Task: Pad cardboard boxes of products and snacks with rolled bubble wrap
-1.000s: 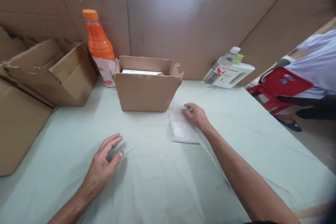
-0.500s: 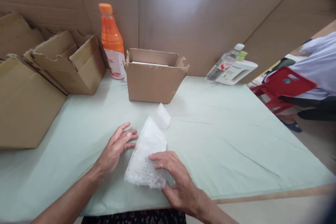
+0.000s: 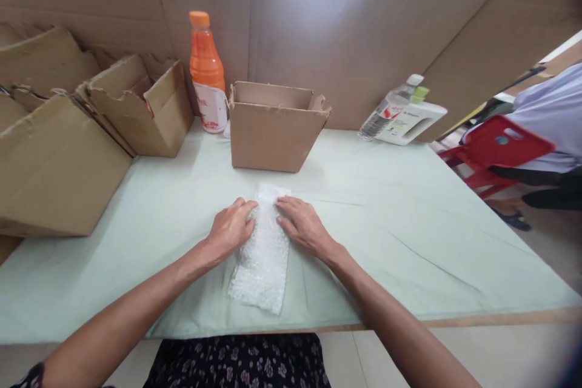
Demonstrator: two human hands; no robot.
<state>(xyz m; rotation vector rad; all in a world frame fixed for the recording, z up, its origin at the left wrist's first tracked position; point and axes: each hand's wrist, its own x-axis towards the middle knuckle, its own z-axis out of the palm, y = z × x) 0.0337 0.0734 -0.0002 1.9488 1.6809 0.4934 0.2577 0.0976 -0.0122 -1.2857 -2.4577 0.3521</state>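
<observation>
left hand (image 3: 231, 227) and right hand (image 3: 305, 227) apart, touching opposite long edges of a strip of bubble wrap (image 3: 262, 264) that lies between them.
i seem to be squaring or smoothing the strip near its far end; whether i pinch it or only press it, i cannot tell. to my mind the next move calls for a light, even touch from both sides, since such soft plastic could crease or slip. it is long, whitish and bumpy, slightly uneven at the near end. under it runs pale green cloth (image 3: 386, 194), faintly wrinkled. beyond the strip stands an open box (image 3: 268, 138) of stiff brown cardboard, its rim notched, with a glossy orange bottle (image 3: 207, 66) just left of it.
</observation>
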